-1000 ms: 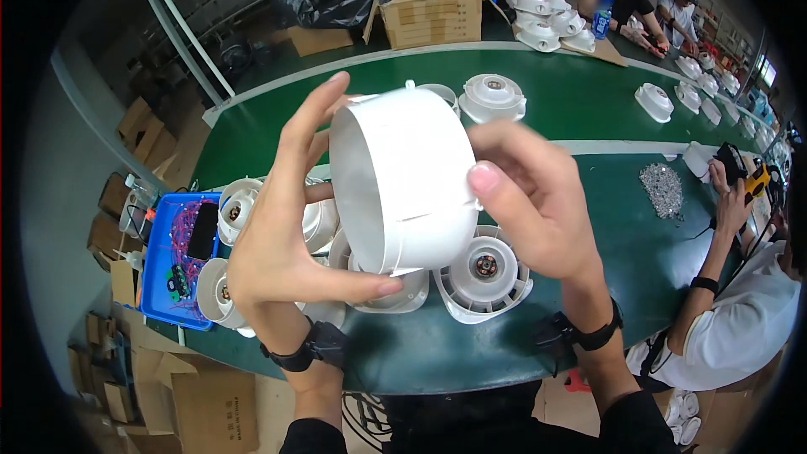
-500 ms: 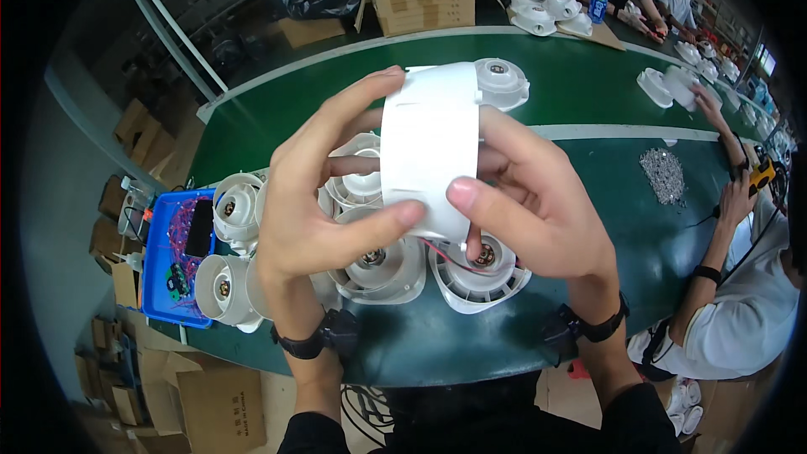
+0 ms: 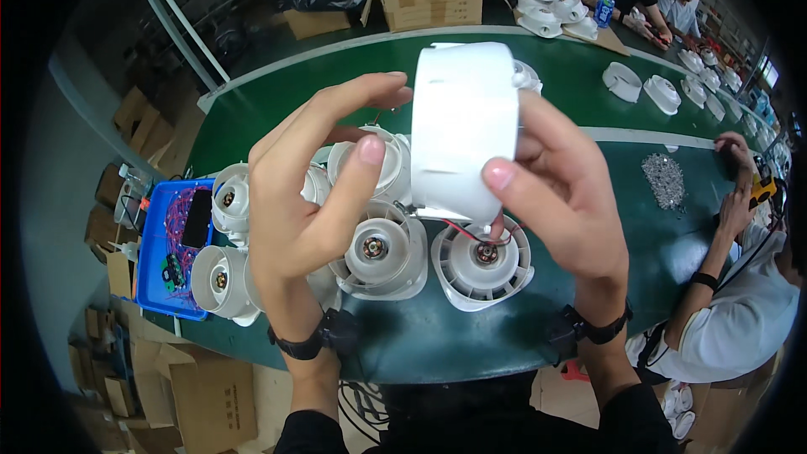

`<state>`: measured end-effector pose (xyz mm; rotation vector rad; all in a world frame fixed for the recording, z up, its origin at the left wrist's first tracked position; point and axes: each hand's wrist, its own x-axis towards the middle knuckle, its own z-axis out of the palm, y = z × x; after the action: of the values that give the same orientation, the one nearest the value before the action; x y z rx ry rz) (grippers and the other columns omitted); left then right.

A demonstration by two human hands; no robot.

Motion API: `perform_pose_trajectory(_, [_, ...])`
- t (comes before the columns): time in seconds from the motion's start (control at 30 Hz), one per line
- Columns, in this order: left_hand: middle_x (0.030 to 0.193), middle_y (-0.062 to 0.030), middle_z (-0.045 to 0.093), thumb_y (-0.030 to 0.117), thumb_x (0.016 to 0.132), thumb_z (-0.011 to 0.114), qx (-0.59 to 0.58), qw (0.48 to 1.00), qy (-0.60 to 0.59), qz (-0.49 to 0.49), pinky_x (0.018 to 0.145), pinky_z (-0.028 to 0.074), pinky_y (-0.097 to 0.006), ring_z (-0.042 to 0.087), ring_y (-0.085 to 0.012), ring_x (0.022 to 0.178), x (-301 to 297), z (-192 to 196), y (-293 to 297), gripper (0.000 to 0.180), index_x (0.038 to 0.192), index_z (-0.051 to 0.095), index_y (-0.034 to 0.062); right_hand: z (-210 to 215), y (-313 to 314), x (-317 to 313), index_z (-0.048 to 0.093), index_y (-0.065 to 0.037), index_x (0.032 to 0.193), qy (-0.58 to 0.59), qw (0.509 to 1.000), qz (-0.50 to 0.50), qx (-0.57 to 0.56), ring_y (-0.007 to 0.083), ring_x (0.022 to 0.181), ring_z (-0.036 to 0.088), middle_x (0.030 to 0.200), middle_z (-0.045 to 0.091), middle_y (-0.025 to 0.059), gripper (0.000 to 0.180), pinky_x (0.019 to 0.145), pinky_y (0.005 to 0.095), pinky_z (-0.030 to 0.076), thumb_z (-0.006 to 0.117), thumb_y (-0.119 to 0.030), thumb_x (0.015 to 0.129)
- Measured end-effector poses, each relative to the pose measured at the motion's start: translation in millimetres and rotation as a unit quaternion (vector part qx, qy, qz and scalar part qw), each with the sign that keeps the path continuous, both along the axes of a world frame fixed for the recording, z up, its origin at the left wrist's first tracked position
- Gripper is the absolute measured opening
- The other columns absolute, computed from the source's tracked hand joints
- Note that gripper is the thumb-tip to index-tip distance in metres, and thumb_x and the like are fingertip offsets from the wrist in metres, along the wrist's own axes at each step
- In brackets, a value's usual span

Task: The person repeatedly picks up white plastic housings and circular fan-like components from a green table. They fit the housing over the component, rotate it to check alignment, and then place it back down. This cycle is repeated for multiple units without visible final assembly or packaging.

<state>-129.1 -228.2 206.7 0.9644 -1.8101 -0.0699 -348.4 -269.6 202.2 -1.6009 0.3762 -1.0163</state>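
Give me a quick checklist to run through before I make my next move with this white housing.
1. Right hand gripping the white housing: ok, thumb on its outer wall.
2. Left hand steadying it too: not ok, the thumb stands clear of the wall.
3. Red wire tucked out of sight: not ok, it shows below the housing's lower edge.
4. Inside of the held housing checked: cannot tell, its outer wall hides it.
5. Blue tray clear of both hands: ok, it sits off to the left.
6. Co-worker's hand clear of the held housing: ok, well off to the right.
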Motion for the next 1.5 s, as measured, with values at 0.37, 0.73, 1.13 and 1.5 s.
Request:
perform_pose_trajectory(0.37, [0.147, -0.0226, 0.042, 0.032, 0.074, 0.075, 0.044, 0.997, -0.044, 0.049, 0.097, 0.049, -0.041, 0.049, -0.0327, 0.131, -4, 2, -1, 0.081, 0.142, 0.045, -0.0015, -8, -19, -10, 0.058, 0.006, 0.102, 0.095, 0.974, 0.004, -0.204, 0.0257, 0.071, 0.061, 0.085, 0.062, 0.0167, 0.020, 0.060, 0.0311, 0.049, 0.062, -0.006, 0.086])
perform_pose_trajectory(0.73, [0.141, -0.0281, 0.044, 0.043, 0.057, 0.088, 0.017, 0.999, 0.002, -0.031, 0.108, 0.038, -0.045, 0.049, -0.0382, 0.129, -1, -9, -14, 0.130, 0.153, 0.014, -0.0021, -5, -17, -10, 0.058, 0.003, 0.111, 0.065, 0.977, 0.029, -0.199, 0.0218, 0.086, 0.063, 0.097, 0.063, 0.0123, 0.029, 0.072, 0.0310, 0.050, 0.065, -0.010, 0.086])
perform_pose_trajectory(1.13, [0.147, -0.0292, 0.039, 0.041, 0.057, 0.089, -0.090, 0.991, -0.098, -0.017, 0.110, 0.035, -0.051, 0.047, -0.0403, 0.132, -17, -17, -25, 0.127, 0.154, 0.015, 0.0029, -5, -14, -4, 0.057, 0.005, 0.118, -0.086, 0.996, 0.007, 0.000, 0.0102, 0.093, 0.060, 0.103, 0.064, 0.0079, 0.034, 0.080, 0.0242, 0.047, 0.053, -0.023, 0.099])
perform_pose_trajectory(1.5, [0.143, -0.0318, 0.042, 0.049, 0.083, 0.064, 0.011, 0.987, 0.157, 0.005, 0.100, 0.047, -0.045, 0.057, -0.0389, 0.122, -21, -20, -22, 0.098, 0.153, 0.016, 0.0004, -7, -14, -6, 0.060, 0.008, 0.114, -0.070, 0.995, -0.005, -0.065, 0.0118, 0.093, 0.062, 0.101, 0.065, 0.0092, 0.034, 0.083, 0.0248, 0.047, 0.057, -0.021, 0.098])
